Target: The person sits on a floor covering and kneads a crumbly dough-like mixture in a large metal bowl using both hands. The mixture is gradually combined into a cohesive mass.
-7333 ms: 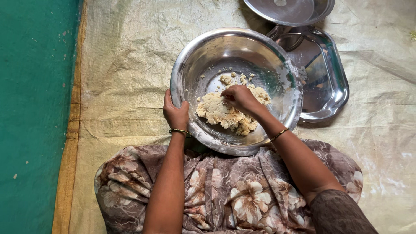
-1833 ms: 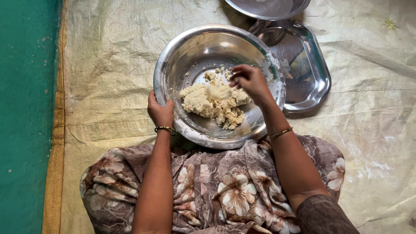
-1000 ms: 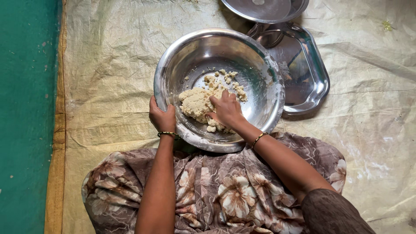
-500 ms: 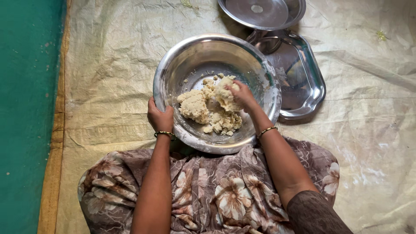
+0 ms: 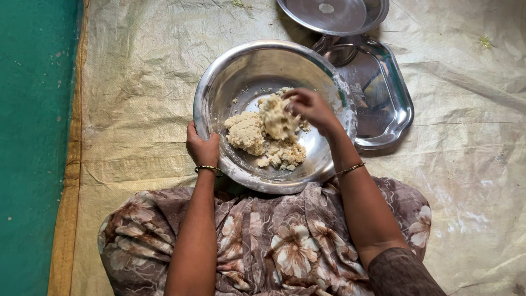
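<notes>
A large steel bowl [image 5: 235, 71] sits on the floor sheet in front of my knees. Pale crumbly dough [image 5: 246, 131] lies in lumps on its bottom. My left hand [image 5: 201, 147] grips the bowl's near-left rim, a thin bangle on the wrist. Over the bowl's middle, my right hand [image 5: 309, 107] is lifted with its fingers closed on a clump of dough [image 5: 278, 118] that hangs blurred from them.
A steel tray [image 5: 383, 93] lies just right of the bowl, with a round steel plate [image 5: 334, 13] overlapping its far end. A beige plastic sheet [image 5: 137, 82] covers the floor; a green mat [image 5: 33, 137] borders it on the left. My floral-clothed lap [image 5: 274, 246] fills the bottom.
My right hand has pulled a clump of dough up off the heap and shifted slightly right. The left hand has kept its hold on the rim.
</notes>
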